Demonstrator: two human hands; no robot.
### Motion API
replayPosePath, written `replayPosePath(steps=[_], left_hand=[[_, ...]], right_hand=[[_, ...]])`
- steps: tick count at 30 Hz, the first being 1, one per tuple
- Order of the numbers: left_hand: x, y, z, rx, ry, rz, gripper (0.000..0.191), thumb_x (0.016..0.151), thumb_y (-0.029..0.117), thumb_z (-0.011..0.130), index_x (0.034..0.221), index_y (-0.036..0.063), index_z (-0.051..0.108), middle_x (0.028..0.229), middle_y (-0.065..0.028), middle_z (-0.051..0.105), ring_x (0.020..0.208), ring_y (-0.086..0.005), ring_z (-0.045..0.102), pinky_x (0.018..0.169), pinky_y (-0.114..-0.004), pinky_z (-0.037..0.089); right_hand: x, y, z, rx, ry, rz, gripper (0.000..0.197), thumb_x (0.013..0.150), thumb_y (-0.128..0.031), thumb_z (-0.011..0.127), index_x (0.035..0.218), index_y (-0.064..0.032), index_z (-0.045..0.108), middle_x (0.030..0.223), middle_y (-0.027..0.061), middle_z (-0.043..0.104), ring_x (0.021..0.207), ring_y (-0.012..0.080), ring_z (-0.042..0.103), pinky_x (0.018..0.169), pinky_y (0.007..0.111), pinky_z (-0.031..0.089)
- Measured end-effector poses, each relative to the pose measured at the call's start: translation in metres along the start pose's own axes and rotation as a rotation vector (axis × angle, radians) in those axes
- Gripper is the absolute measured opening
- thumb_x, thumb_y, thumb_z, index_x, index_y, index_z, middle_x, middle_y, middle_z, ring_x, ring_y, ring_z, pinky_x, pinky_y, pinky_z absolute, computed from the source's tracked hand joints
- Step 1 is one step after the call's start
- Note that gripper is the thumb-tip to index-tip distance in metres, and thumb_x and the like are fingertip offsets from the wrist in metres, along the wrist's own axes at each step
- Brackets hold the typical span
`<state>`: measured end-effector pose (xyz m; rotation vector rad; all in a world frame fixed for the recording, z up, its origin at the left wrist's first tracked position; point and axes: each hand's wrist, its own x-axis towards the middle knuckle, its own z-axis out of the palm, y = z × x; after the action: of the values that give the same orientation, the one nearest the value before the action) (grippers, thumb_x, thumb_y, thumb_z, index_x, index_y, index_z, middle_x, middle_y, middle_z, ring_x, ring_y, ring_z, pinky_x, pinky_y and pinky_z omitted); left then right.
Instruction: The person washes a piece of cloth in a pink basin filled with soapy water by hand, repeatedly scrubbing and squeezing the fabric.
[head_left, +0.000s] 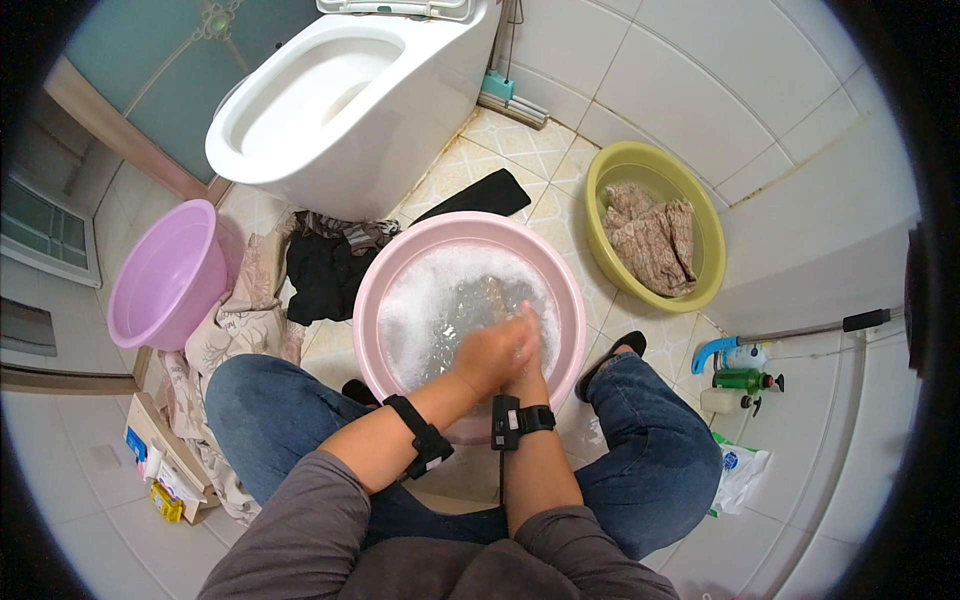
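Note:
A round pink plastic basin (365, 315) stands on the floor between my knees, holding cloudy water topped with white suds (409, 330). Over the water, my left hand (489, 351) is bent across my right hand (531, 337), and the two touch. The left hand's fingers are hidden against the right. My right hand points away from me, its fingertips raised near the right side of the suds. Whether anything lies between the palms cannot be seen. Each wrist wears a black strap with a small device.
Clothes, including a black garment (326, 274) and a beige patterned cloth (232, 330), lie left of the basin near a purple basin (165, 277). A yellow-green basin (596, 225) with brown patterned fabric (652, 240) stands right. Beyond are a toilet (375, 135), mop (514, 97) and bottles (742, 380).

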<state>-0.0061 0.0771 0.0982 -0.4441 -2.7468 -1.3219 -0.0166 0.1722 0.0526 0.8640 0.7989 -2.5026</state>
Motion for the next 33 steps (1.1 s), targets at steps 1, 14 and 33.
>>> replayPosePath(steps=[1, 14, 33], left_hand=[[0.002, -0.002, -0.001, -0.001, -0.001, 0.0, 0.016, 0.085, 0.025, 0.06, 0.084, 0.0099, 0.06, 0.082, -0.0152, 0.065, 0.072, -0.0368, 0.062, 0.063, -0.047, 0.05], [-0.008, -0.142, 0.002, -0.103, 0.124, -0.699, 0.03, 0.089, 0.034, 0.052, 0.096, 0.0067, 0.06, 0.087, -0.0241, 0.063, 0.087, -0.042, 0.06, 0.079, -0.05, 0.047], [-0.05, -0.128, 0.054, -0.219, -0.231, -0.544, 0.048, 0.078, 0.027, 0.07, 0.119, 0.0038, 0.058, 0.116, -0.0201, 0.061, 0.108, -0.0358, 0.059, 0.092, -0.041, 0.046]], right_hand=[[0.002, 0.004, 0.003, 0.0, 0.001, -0.001, 0.044, 0.092, -0.047, 0.05, 0.102, -0.005, 0.06, 0.097, 0.01, 0.062, 0.09, 0.0239, 0.061, 0.081, 0.038, 0.052], [0.035, 0.023, -0.014, -0.254, 0.156, -0.184, 0.04, 0.09, -0.027, 0.055, 0.119, -0.0002, 0.053, 0.112, 0.0156, 0.06, 0.102, 0.0246, 0.058, 0.085, 0.041, 0.048], [0.063, 0.087, -0.115, -0.037, 0.249, 0.104, 0.041, 0.085, -0.036, 0.058, 0.109, -0.0019, 0.059, 0.101, 0.0129, 0.063, 0.089, 0.027, 0.062, 0.079, 0.039, 0.052]])
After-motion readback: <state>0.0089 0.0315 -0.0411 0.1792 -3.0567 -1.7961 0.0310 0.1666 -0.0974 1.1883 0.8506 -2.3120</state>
